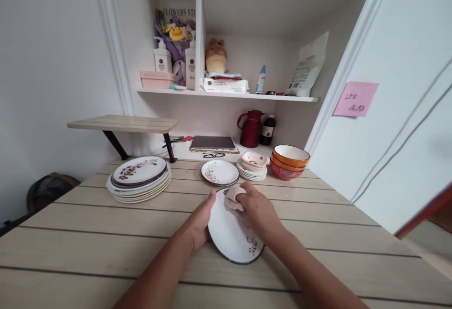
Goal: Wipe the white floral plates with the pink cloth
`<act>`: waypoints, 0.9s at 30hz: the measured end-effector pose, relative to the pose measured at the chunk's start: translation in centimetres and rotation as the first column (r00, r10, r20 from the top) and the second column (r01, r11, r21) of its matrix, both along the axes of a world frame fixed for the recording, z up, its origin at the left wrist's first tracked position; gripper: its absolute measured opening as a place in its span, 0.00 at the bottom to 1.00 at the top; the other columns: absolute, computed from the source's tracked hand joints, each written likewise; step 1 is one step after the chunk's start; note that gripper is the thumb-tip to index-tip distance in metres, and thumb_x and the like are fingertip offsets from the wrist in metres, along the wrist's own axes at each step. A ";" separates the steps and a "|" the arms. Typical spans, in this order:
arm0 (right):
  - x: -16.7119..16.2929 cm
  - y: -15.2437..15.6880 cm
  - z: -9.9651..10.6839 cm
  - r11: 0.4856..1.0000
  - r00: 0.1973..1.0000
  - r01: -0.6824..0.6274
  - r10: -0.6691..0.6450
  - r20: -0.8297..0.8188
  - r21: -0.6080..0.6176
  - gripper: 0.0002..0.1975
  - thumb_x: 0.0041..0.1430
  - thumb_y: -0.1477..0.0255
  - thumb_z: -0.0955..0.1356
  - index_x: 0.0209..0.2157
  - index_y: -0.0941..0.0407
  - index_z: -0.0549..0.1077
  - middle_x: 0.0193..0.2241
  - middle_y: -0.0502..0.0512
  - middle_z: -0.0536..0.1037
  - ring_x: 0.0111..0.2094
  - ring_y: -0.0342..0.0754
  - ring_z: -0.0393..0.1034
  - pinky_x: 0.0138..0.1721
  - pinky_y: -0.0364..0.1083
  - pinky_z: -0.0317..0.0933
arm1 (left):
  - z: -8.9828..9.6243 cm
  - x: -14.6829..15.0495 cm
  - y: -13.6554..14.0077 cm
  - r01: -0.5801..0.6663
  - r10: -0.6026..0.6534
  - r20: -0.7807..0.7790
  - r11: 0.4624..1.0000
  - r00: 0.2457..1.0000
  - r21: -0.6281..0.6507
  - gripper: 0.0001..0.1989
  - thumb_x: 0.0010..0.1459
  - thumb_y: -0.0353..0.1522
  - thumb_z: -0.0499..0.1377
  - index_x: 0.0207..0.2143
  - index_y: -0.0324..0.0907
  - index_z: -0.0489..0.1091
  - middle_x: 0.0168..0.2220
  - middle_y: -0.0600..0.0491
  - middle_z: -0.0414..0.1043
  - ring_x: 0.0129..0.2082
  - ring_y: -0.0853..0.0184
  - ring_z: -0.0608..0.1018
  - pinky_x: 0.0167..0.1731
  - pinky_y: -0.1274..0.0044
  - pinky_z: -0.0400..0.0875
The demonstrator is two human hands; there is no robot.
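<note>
A white plate (pixel 229 233) with a dark rim and a brown floral pattern is tilted above the wooden table, nearest to me. My left hand (pixel 200 222) grips its left edge, thumb up along the rim and the other fingers hidden behind it. Bunched in my right hand (pixel 259 208) is a pale pink cloth (pixel 233 198), pressed against the upper part of the plate's face. Just beyond it lies a small stack of similar floral plates (pixel 221 172).
A taller stack of plates (pixel 139 170) stands at the left by a raised wooden shelf (pixel 123 123). At the back right are small dishes (pixel 254 160) on saucers and stacked bowls (pixel 289 156). Behind them stand a red jug (pixel 251 128) and a dark bottle (pixel 268 130). Glasses (pixel 213 155) lie before a laptop (pixel 213 142).
</note>
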State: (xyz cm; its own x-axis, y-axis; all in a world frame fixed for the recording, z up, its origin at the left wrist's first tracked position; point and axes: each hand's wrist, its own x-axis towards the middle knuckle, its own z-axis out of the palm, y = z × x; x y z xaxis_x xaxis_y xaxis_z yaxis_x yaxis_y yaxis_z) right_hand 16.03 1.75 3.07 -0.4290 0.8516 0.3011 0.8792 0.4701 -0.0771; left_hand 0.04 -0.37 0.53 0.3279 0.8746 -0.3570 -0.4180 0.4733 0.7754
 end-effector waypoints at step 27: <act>0.3 -0.5 1.4 0.995 0.994 0.060 -0.053 0.100 -0.075 0.10 0.56 0.75 0.60 0.36 0.53 0.71 0.37 0.54 0.73 0.31 0.47 0.69 0.26 0.44 0.45 | 0.3 0.1 -0.2 -0.013 0.013 -0.004 1.000 1.000 -0.001 0.32 0.54 0.54 0.51 0.48 0.37 0.70 0.41 0.43 0.78 0.40 0.57 0.79 0.42 0.70 0.70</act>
